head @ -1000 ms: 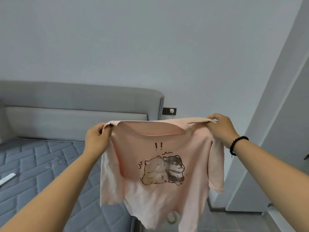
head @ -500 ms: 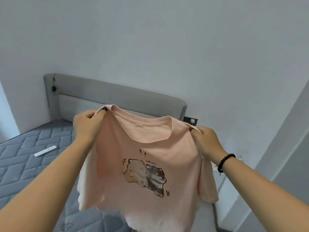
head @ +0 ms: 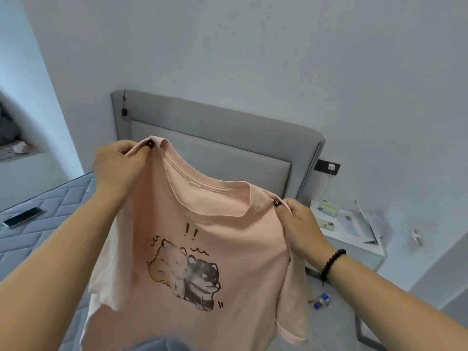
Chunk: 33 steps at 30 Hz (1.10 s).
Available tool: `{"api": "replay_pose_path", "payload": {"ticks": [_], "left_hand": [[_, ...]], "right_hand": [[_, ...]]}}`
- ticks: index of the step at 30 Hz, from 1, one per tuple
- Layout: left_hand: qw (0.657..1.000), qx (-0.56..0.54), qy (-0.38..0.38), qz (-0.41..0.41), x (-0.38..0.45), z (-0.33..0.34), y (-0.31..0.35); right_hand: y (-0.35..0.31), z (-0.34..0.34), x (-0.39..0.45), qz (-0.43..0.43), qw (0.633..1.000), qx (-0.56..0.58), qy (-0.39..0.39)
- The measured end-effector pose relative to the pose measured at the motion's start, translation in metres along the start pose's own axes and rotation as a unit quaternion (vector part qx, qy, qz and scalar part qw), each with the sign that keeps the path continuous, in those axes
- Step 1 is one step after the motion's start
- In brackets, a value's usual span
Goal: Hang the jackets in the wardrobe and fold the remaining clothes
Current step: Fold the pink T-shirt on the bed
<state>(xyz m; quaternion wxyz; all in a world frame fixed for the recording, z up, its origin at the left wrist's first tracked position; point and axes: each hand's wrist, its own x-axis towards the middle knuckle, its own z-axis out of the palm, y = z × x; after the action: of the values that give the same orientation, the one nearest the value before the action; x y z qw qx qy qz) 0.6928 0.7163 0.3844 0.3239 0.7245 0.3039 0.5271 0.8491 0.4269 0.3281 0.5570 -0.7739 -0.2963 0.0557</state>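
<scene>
A pink T-shirt with a cartoon print of two dogs hangs in the air in front of me, its front facing me. My left hand pinches its left shoulder, held higher. My right hand, with a black bead bracelet on the wrist, pinches the right shoulder, held lower. The shirt is tilted and its hem runs out of the bottom of the view.
Below lies a bed with a grey quilted mattress and a grey padded headboard. A remote-like object rests on the mattress at left. A white bedside table with papers and small items stands at right; a small bottle lies below it.
The view has swung left and down over the bed. Both hands have kept their hold on the shoulders; the shirt now hangs tilted, left shoulder higher, and the bedside table has come into view.
</scene>
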Motion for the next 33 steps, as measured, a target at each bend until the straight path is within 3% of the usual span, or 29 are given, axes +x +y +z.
{"api": "replay_pose_path", "payload": {"ticks": [6, 12, 19, 20, 22, 24, 26, 30, 33], "left_hand": [[0.968, 0.233, -0.081, 0.046, 0.046, 0.091, -0.100], [0.902, 0.374, -0.205, 0.070, 0.115, 0.261, -0.242], [0.776, 0.534, -0.292, 0.164, 0.177, 0.449, -0.377], [0.776, 0.535, -0.284, 0.174, 0.180, 0.473, -0.400], [0.826, 0.483, -0.236, 0.171, 0.168, 0.509, -0.440], [0.866, 0.436, -0.223, 0.103, 0.127, 0.537, -0.476], [0.867, 0.417, -0.270, 0.037, 0.069, 0.551, -0.511], [0.820, 0.412, -0.395, 0.037, -0.064, 0.534, -0.567], [0.796, 0.382, -0.470, -0.009, -0.151, 0.487, -0.588]], "right_hand": [[0.098, 0.039, 0.096, 0.059, 0.996, -0.055, -0.036], [0.251, 0.092, 0.255, 0.123, 0.983, -0.113, -0.073], [0.407, 0.145, 0.431, 0.130, 0.970, -0.191, -0.079], [0.431, 0.156, 0.455, 0.130, 0.970, -0.195, -0.062], [0.474, 0.176, 0.486, 0.144, 0.967, -0.210, -0.027], [0.513, 0.200, 0.492, 0.168, 0.957, -0.237, -0.030], [0.548, 0.228, 0.470, 0.161, 0.949, -0.263, -0.067], [0.597, 0.287, 0.368, 0.131, 0.929, -0.295, -0.180], [0.616, 0.321, 0.276, 0.112, 0.898, -0.337, -0.259]]}}
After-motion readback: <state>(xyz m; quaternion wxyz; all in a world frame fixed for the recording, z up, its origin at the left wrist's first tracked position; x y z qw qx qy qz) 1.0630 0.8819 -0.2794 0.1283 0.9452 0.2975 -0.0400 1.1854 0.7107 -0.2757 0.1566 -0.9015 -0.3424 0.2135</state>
